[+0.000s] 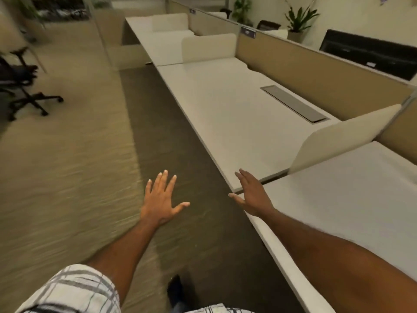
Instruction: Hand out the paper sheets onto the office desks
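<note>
Both of my hands are stretched out in front of me with nothing in them. My left hand (pixel 161 198) hovers over the carpet aisle, fingers spread. My right hand (pixel 251 195) is flat and open above the front corner where the near white desk (pixel 352 190) meets the middle white desk (pixel 228 109). A third white desk (pixel 162 44) lies farther along the row. No paper sheets show in this view.
Beige side screens (pixel 338 136) separate the desks, with a tall partition (pixel 316 71) behind them. A grey cable hatch (pixel 293 102) is set in the middle desk. A black office chair (pixel 20 84) stands at left on the carpet. Potted plants (pixel 297 19) and a dark monitor (pixel 370 53) sit beyond the partition.
</note>
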